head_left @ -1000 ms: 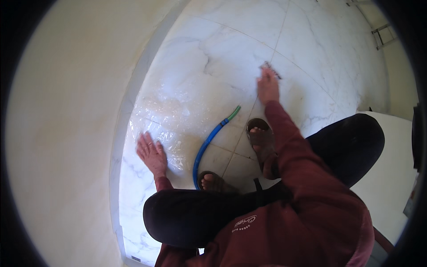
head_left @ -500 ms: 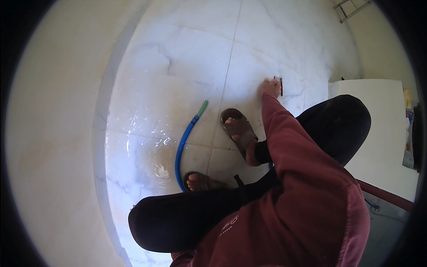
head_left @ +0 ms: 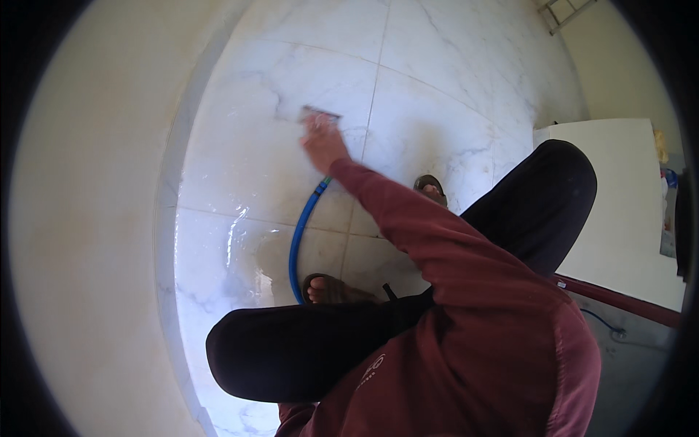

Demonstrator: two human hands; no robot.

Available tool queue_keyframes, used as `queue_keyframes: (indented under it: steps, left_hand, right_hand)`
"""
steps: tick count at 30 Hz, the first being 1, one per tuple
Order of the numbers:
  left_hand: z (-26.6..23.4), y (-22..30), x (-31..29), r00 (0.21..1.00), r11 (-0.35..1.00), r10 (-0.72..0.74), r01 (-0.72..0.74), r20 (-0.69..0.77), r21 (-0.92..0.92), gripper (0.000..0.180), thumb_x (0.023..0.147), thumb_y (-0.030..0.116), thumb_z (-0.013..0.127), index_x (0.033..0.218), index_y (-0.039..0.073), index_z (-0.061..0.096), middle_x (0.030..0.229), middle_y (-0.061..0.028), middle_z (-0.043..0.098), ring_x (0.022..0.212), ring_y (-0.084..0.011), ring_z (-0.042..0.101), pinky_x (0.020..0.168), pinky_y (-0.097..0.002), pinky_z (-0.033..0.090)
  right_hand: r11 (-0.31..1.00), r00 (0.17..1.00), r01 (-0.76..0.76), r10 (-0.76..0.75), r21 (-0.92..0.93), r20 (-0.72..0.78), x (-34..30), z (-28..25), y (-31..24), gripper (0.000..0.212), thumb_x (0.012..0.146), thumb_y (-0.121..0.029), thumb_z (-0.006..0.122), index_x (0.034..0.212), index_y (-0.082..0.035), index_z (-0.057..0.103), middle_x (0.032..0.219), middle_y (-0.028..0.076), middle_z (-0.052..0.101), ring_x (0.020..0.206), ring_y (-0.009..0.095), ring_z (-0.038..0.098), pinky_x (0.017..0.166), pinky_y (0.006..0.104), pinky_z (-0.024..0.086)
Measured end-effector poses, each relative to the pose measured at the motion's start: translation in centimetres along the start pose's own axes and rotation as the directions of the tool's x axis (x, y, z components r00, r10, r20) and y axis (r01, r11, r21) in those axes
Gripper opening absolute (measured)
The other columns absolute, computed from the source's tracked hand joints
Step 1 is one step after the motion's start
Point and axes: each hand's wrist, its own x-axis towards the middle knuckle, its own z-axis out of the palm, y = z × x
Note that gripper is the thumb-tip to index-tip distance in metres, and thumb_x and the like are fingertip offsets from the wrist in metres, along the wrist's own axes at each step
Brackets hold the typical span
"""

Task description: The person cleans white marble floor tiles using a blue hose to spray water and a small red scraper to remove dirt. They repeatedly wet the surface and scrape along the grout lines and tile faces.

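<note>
My right hand [head_left: 322, 144] is closed around a flat, narrow tool with a dark straight edge [head_left: 322, 112], held at the marble-tiled floor [head_left: 429, 95]. Motion smears both, so the tool's exact kind does not show. Just behind the wrist lies a blue hose [head_left: 297, 240], whose green end is mostly covered by my sleeve and wrist. Water shines on the tiles to the left of the hose. My left hand is out of sight; only a bit of that sleeve shows at the bottom edge.
A bare wall with a grey skirting strip [head_left: 169, 167] runs along the left. My sandalled feet [head_left: 326, 289] stand beside the hose. To the right is a white panel [head_left: 619, 197] with a dark red bar [head_left: 619, 298] by it. A metal ladder-like frame [head_left: 564, 13] leans at the far right.
My right hand has swept leftward across the floor with the tool, from beyond my right foot to above the hose's end. My forearm now covers part of that foot.
</note>
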Motion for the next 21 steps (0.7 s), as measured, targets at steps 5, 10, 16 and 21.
queue_keyframes:
  steps: [5, 10, 16, 21]
  left_hand:
    - [1.4, -2.4, -0.6, 0.998, 0.999, -0.032, 0.031, 0.056, 0.019, 0.061, 0.106, 0.040, 0.039, 0.163, 0.016, 0.032, 0.170, -0.0127, 0.028, 0.157, -0.0356, 0.023, 0.124, -0.0586, 0.018]
    - [4.9, -5.8, -1.7, 0.987, 0.999, -0.035, 0.028, 0.156, 0.045, 0.061, 0.106, 0.039, 0.039, 0.162, 0.016, 0.033, 0.169, -0.0130, 0.028, 0.157, -0.0356, 0.023, 0.124, -0.0584, 0.019]
    - [1.3, -1.2, -5.4, 0.868, 0.954, 0.260, -0.299, -0.423, -0.027, 0.062, 0.100, 0.027, 0.044, 0.162, 0.016, 0.036, 0.168, -0.0135, 0.030, 0.156, -0.0354, 0.026, 0.124, -0.0553, 0.019]
    - [0.3, 0.8, -6.3, 0.925, 0.996, 0.043, -0.069, -0.378, -0.055, 0.062, 0.101, 0.026, 0.038, 0.163, 0.018, 0.035, 0.170, -0.0086, 0.030, 0.156, -0.0348, 0.026, 0.124, -0.0550, 0.016]
  right_hand:
    - [0.711, 0.999, 0.011, 0.016, 0.704, -0.031, -2.1, -0.7, 4.1, 0.048, 0.096, -0.011, 0.062, 0.142, -0.004, 0.053, 0.139, 0.019, 0.058, 0.136, 0.035, 0.049, 0.119, 0.0439, 0.037]
    - [0.926, 0.951, -0.303, 0.279, 0.224, 0.133, -1.4, 1.3, 9.3, 0.069, 0.101, -0.043, 0.054, 0.156, -0.005, 0.037, 0.157, 0.021, 0.041, 0.149, 0.044, 0.031, 0.122, 0.0539, 0.025]
    - [0.919, 0.992, 0.104, -0.121, 0.381, 0.020, 12.0, 1.1, -10.8, 0.065, 0.101, -0.044, 0.051, 0.154, -0.007, 0.044, 0.159, 0.013, 0.043, 0.152, 0.034, 0.030, 0.125, 0.0460, 0.021]
    - [0.818, 0.888, 0.394, -0.456, 0.419, 0.057, 7.8, -3.0, -23.1, 0.057, 0.101, -0.039, 0.047, 0.152, -0.015, 0.047, 0.158, 0.011, 0.046, 0.152, 0.029, 0.033, 0.126, 0.0447, 0.022]
